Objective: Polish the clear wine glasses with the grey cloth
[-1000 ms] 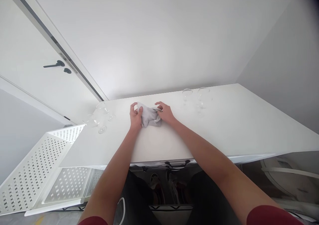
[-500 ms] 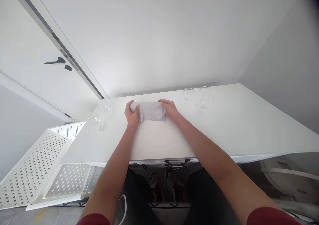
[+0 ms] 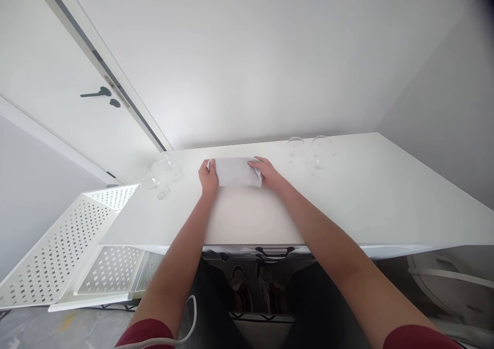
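A folded light grey cloth (image 3: 236, 172) is stretched between my two hands above the white tabletop (image 3: 250, 215). My left hand (image 3: 209, 176) grips its left end, thumb on the near face and fingers behind. At the right end my right hand (image 3: 265, 171) pinches the cloth near its upper corner. Two clear stemmed glasses stand to the left, a front glass (image 3: 148, 179) and a rear glass (image 3: 165, 159). Two more, a nearer-middle glass (image 3: 296, 142) and an outer glass (image 3: 321, 144), stand to the right by the wall.
A white perforated plastic crate (image 3: 62, 251) is beside the table's left end. A door with a dark handle (image 3: 96, 92) is at the upper left. Below the table edge sits a black drawer-like handle (image 3: 275, 251); a white cable (image 3: 193, 318) hangs by my left arm.
The cloth has been turned and now looks flatter and smoother, still held at both ends. My right fingers have shifted onto its near face. The view has swung slightly.
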`<state>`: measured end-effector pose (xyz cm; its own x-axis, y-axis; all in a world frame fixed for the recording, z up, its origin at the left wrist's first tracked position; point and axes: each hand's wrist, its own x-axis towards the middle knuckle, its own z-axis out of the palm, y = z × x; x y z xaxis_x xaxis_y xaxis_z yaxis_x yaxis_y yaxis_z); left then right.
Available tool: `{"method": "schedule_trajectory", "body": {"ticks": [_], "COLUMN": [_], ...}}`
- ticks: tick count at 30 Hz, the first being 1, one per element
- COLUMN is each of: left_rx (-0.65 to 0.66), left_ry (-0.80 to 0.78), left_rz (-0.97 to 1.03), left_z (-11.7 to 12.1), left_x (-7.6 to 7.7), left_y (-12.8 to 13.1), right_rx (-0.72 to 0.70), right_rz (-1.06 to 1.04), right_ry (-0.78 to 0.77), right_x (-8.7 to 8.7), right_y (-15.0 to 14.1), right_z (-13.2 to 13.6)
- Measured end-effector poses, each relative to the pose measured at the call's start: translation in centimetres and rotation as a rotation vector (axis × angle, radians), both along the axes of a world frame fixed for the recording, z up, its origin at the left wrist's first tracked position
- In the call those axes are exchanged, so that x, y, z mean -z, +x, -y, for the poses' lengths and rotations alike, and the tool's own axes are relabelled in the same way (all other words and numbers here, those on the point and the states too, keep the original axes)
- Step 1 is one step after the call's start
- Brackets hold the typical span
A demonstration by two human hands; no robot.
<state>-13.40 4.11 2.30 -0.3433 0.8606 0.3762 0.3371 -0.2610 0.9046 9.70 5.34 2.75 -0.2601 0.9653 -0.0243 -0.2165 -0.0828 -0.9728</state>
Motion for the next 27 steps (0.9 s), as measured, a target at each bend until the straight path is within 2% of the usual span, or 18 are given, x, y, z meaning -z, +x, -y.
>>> {"method": "schedule_trajectory", "body": {"ticks": [2, 5, 9, 12, 15, 17, 19, 23, 27], "left_rx": [-0.018, -0.053, -0.235, -0.349, -0.286, -0.261, -0.293, -0.351, -0.305], "left_ry": [-0.004, -0.020, -0.006, -0.064, -0.062, -0.035, -0.018, -0.027, -0.017], "left_rz": [0.027, 0.073, 0.144, 0.235, 0.288, 0.318, 0.369, 0.572, 0.799], "left_z": [0.0, 0.0, 1.4, 4.2, 7.8, 9.9, 11.1, 11.1, 9.5], "left_x": [0.0, 0.0, -0.1, 0.1, 0.4, 0.5, 0.5, 0.2, -0.6], "left_y": [0.0, 0.1, 0.2, -0.8, -3.4, -5.8, -8.3, -12.2, -14.1], "right_rx": [-0.146, -0.297, -0.212, -0.111, -0.050, -0.055, -0.067, -0.053, -0.038], "right_rz": [-0.071, -0.080, -0.162, -0.219, -0.234, -0.248, -0.243, -0.223, -0.207], "right_ry": [-0.058, -0.043, -0.088, -0.202, -0.301, -0.302, -0.289, -0.278, -0.276], "right_x": [-0.3, -0.2, 0.4, 0.7, 1.0, 1.1, 1.1, 1.2, 1.4], "right_y": [-0.3, -0.4, -0.1, -0.1, -0.5, -0.8, -1.1, -1.3, -1.3], "right_z": [0.6, 1.0, 0.4, -0.2, -0.5, -0.4, -0.3, 0.0, 0.1]}}
